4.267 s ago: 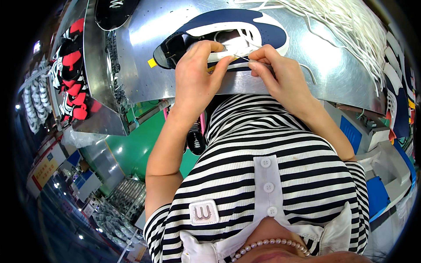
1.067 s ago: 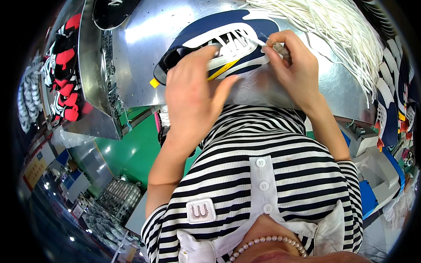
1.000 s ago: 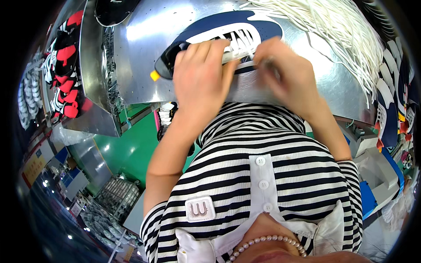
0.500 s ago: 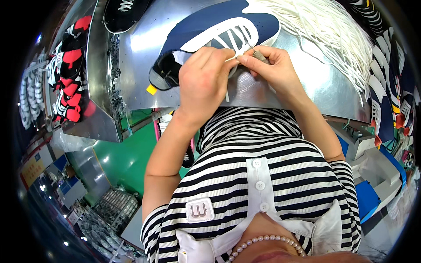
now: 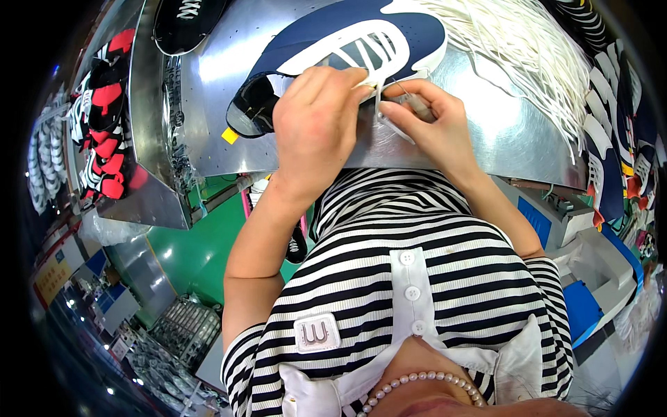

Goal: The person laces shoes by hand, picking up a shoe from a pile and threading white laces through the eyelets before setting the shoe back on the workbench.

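A navy shoe upper (image 5: 306, 38) with a white eyelet panel lies on the metal table, white lace rows crossing its opening. My left hand (image 5: 316, 128) is closed, pinching the panel's near edge. A white lace (image 5: 379, 101) comes off that edge between my hands, and its loose end slants down toward my right palm. My right hand (image 5: 438, 121) is closed around the pale handle of a thin hooked or needle-like tool (image 5: 419, 108), its metal shaft pointing toward the shoe upper. Whether my right fingertips also grip the lace I cannot tell.
A big heap of white laces (image 5: 514, 62) covers the table's right side. A black laced shoe upper (image 5: 186, 24) lies at the far left of the metal table (image 5: 229, 149). Red, black and white uppers (image 5: 108, 118) hang beyond the left edge, and navy uppers (image 5: 604, 153) hang at right.
My right hand has drawn slightly away from my left, so their fingertips no longer meet. More of the lace shows between them, and the shoe upper has shifted slightly.
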`<action>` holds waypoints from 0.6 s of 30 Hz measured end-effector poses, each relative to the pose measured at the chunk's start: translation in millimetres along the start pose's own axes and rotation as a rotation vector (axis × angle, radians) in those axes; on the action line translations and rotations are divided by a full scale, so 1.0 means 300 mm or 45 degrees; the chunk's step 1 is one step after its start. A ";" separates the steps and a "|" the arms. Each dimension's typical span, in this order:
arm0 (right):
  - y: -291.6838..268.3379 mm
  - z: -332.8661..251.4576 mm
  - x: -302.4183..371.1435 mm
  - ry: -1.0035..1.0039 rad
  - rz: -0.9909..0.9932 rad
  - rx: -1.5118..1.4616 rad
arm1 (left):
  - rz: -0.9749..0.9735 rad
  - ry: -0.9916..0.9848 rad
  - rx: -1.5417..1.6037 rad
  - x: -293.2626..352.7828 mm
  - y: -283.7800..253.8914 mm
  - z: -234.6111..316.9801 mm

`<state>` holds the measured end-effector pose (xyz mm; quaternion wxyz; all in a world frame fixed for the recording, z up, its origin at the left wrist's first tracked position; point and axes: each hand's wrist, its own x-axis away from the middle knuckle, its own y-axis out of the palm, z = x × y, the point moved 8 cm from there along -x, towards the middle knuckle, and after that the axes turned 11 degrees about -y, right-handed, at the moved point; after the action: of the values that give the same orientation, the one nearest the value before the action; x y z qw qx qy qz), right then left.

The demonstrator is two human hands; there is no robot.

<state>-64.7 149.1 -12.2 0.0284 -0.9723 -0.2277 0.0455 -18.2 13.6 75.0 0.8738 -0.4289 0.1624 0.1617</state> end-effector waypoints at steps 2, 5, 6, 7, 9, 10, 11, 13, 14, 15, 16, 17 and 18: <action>0.029 0.038 -0.017 0.076 -0.046 -0.095 | -0.026 0.040 0.007 -0.003 0.013 0.015; 0.058 0.053 0.000 0.140 -0.209 -0.253 | -0.013 0.046 -0.039 -0.020 0.002 0.014; 0.066 0.032 0.028 0.176 -0.331 -0.257 | -0.013 0.015 -0.065 -0.030 -0.013 0.006; 0.068 0.023 0.055 0.211 -0.451 -0.261 | -0.013 -0.015 -0.089 -0.034 -0.025 -0.005; 0.080 0.048 0.126 0.250 -0.618 -0.219 | -0.152 -0.122 -0.157 -0.023 0.012 -0.048; 0.061 0.045 0.114 0.191 -0.606 -0.143 | -0.198 -0.137 -0.212 -0.004 0.052 -0.085; 0.044 0.029 0.093 0.139 -0.594 -0.069 | -0.250 -0.156 -0.264 0.014 0.079 -0.107; 0.004 -0.017 -0.007 -0.120 -0.310 -0.116 | -0.345 -0.223 -0.265 0.012 0.093 -0.126; -0.003 -0.007 -0.050 -0.047 -0.225 -0.165 | -0.373 -0.247 -0.217 0.012 0.094 -0.139; -0.024 -0.005 -0.090 0.016 -0.120 -0.215 | -0.396 -0.259 -0.175 0.000 0.097 -0.143; -0.030 0.009 -0.131 -0.082 -0.081 -0.178 | -0.422 -0.248 -0.169 -0.008 0.103 -0.142; -0.032 0.013 -0.158 -0.177 -0.045 -0.144 | -0.464 -0.269 -0.113 -0.013 0.111 -0.150; -0.031 0.023 -0.171 -0.164 -0.045 -0.113 | -0.506 -0.291 -0.057 -0.017 0.118 -0.160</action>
<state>-115.3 134.6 -14.4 -0.0286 -0.9635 -0.2479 0.0974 -44.8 -5.1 24.8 0.8915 -0.4505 -0.0290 0.0374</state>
